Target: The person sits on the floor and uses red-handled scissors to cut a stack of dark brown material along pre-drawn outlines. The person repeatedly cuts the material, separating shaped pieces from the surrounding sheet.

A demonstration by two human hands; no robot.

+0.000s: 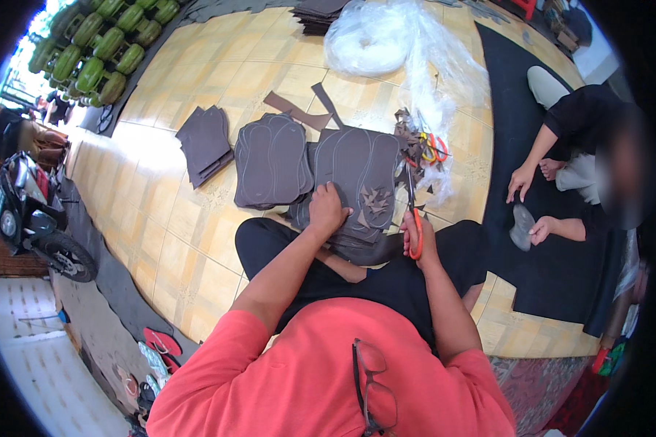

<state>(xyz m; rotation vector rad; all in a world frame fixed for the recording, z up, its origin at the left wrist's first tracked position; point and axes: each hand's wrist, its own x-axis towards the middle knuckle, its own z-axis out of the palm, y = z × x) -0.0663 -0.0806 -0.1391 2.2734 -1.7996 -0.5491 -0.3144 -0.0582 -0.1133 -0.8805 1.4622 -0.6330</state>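
In the head view, the sheet [346, 164] lies straight ahead of the person, at the top of a dark pile before the crossed legs. The chalky curved outlines on it run lengthwise away from the body. The left hand [328, 211] rests palm down on its near left part, fingers loosely bent and apart, gripping nothing that shows. The right hand [421, 240] is closed around the orange handles of the scissors [415, 207], whose long axis points away from the body, just beside the sheet's right edge; whether the blades touch it cannot be told. So the left hand is nearer the sheet's middle, the right its right edge. Small scraps [375, 204] lie on the sheet between the 2 hands. A stack [271, 164] of outlined pieces sits just left, and 2 strips [299, 113] lie beyond.
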